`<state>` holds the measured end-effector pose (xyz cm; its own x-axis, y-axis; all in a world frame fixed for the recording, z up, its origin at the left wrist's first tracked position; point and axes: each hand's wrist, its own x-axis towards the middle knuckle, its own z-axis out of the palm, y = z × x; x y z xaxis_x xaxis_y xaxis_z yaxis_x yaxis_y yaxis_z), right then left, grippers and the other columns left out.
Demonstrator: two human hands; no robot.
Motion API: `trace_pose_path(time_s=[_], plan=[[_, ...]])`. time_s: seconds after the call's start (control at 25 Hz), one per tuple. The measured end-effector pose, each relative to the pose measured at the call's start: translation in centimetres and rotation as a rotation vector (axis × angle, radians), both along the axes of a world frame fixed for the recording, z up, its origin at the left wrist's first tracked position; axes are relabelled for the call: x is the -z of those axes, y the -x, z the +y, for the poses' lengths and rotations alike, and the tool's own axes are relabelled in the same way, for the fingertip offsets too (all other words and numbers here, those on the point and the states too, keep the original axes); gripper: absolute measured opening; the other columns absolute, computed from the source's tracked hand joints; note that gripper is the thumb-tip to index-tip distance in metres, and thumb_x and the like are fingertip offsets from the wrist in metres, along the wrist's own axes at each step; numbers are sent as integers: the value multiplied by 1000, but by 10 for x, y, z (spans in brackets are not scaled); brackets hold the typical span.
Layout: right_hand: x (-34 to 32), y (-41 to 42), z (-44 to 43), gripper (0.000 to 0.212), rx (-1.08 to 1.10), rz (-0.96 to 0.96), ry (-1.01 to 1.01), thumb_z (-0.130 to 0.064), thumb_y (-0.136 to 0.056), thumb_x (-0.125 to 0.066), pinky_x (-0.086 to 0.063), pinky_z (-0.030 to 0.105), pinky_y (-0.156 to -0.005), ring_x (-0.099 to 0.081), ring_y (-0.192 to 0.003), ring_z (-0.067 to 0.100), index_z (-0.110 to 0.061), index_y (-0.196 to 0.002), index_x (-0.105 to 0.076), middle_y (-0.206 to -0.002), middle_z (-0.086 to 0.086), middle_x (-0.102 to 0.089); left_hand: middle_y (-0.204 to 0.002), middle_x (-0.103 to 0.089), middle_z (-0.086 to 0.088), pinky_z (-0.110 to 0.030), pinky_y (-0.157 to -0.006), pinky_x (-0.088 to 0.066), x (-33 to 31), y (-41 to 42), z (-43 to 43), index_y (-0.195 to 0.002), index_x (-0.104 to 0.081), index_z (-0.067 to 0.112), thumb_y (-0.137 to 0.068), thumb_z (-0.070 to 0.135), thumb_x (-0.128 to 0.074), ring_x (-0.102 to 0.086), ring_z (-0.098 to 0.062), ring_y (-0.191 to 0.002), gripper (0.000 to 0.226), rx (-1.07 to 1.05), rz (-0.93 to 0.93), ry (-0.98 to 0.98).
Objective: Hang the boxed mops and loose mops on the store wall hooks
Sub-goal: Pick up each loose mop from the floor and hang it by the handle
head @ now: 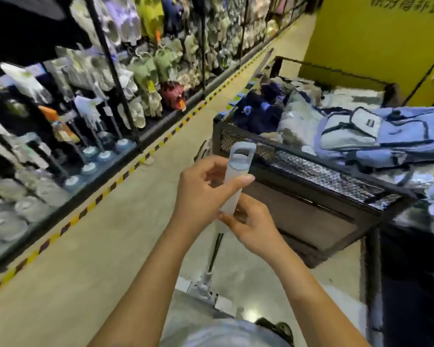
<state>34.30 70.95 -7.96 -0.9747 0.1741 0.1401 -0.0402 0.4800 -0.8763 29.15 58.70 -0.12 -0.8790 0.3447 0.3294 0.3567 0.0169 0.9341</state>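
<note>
From the head camera, both hands meet in the middle of the aisle around the pale grey handle of a loose mop (236, 171). The left hand (203, 194) wraps the handle just below its hanging loop, fingers (241, 181) closed on it. The right hand (251, 226) pinches the same handle lower down, its fingers closed too. The dark pole (216, 251) runs down to the mop head (206, 289) near the floor (105, 236). On the left, blurred shelves (60, 121) carry what looks like hanging mops. On the right, a mesh bin (311, 169) holds a blue backpack (386, 131).
</note>
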Motion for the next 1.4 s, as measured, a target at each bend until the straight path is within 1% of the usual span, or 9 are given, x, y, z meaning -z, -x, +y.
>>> trace_pose_path(time_s=[0.08, 0.32, 0.56, 0.8, 0.96, 1.08, 1.16, 1.24, 1.4], plan=[[0, 24, -43, 54, -132, 8, -16, -52, -82, -56, -54, 45, -79, -66, -92, 22, -3, -103, -64, -99, 12, -67, -80, -73, 10, -27, -71, -57, -2, 6, -46, -82, -68, 30, -73, 25, -83, -69, -6, -79, 18, -128, 18, 18], [-8, 86, -163, 28, -552, 72, 73, -24, -91, -63, -56, 27, -83, -65, -98, 17, -8, -114, -64, -108, 9, -68, -80, -71, 23, -22, -73, -57, -14, 6, -162, -85, -67, 33, -76, 29, -80, -68, 1, -81, 17, -519, 72, 29], [-21, 141, -277, 35, -938, 39, 44, -29, -88, -63, -55, 38, -89, -62, -102, 20, -12, -118, -63, -115, 6, -62, -86, -73, 13, -22, -74, -55, -21, 18, -256, -89, -70, 22, -79, 18, -78, -69, -2, -81, 13, -974, 75, 4], [-23, 188, -349, 31, -1205, 49, -27, -21, -91, -64, -55, 36, -89, -61, -98, 23, -5, -117, -62, -112, 11, -61, -86, -76, 5, -33, -75, -58, -23, 43, -309, -89, -74, 26, -72, 40, -76, -71, -12, -83, 22, -1273, 27, -3], [-27, 211, -388, 31, -1318, -15, 1, -19, -91, -66, -54, 33, -89, -63, -98, 20, -7, -119, -61, -113, 9, -63, -79, -75, 10, -22, -69, -55, -29, 57, -330, -86, -75, 26, -79, 17, -78, -69, -4, -77, 11, -1412, -9, -15], [-24, 227, -412, 29, -1425, -78, 40, -17, -90, -67, -54, 32, -88, -64, -98, 21, -9, -118, -62, -111, 8, -65, -81, -72, -12, -35, -69, -55, -30, 66, -345, -82, -75, 9, -81, 15, -77, -67, -16, -75, 7, -1532, -13, -7], [-20, 234, -428, 25, -1486, -94, 56, -18, -89, -69, -55, 38, -88, -64, -97, 22, -14, -113, -64, -108, 7, -65, -77, -75, -2, -25, -64, -55, -27, 69, -352, -82, -76, 13, -79, 12, -77, -67, -6, -74, 3, -1590, -1, -37], [-16, 237, -443, 24, -1531, -119, 59, -21, -88, -70, -55, 39, -89, -64, -98, 20, -18, -111, -64, -108, 4, -66, -74, -74, 15, -14, -66, -52, -26, 68, -357, -84, -75, 23, -78, 8, -77, -68, 2, -72, 17, -1635, 9, -80], [-18, 239, -478, 24, -1633, -42, 5, -21, -87, -71, -54, 33, -86, -62, -95, 17, -12, -109, -66, -105, 2, -64, -76, -74, 16, -13, -66, -52, -24, 64, -383, -87, -75, 20, -77, 10, -78, -69, 1, -73, 15, -1743, 14, -92]])
